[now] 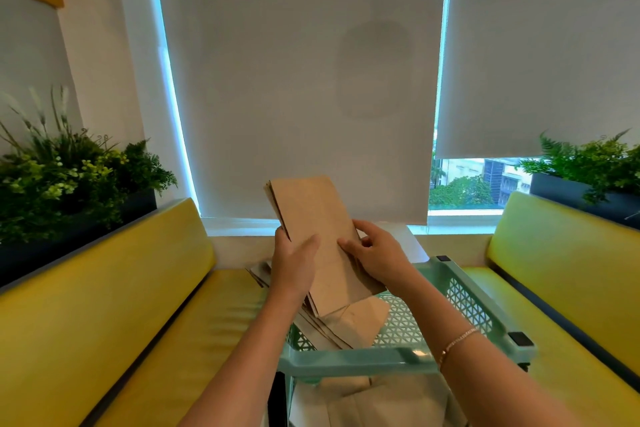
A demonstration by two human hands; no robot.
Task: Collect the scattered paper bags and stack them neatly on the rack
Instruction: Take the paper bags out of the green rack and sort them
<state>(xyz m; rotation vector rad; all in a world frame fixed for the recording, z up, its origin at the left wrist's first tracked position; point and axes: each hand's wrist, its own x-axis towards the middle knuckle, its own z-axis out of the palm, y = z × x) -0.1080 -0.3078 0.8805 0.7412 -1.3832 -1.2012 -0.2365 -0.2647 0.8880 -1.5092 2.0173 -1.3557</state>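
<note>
A bundle of flat brown paper bags (311, 215) stands tilted upright above the mint-green plastic rack (474, 298). My left hand (294, 262) grips its left edge, thumb across the front. My right hand (375, 255) holds the right edge with fingers curled round it. The bundle's lower end meets several more brown bags (349, 326) lying slanted in the rack's top tray. A few bags (258, 272) stick out behind my left hand. Pale bags (363, 399) lie on a lower level of the rack.
Yellow cushioned benches run along the left (121, 305) and right (571, 288). Planters with green foliage sit behind each bench, left (69, 177) and right (588, 166). Roller blinds (298, 80) cover the window ahead, above a white sill (242, 224).
</note>
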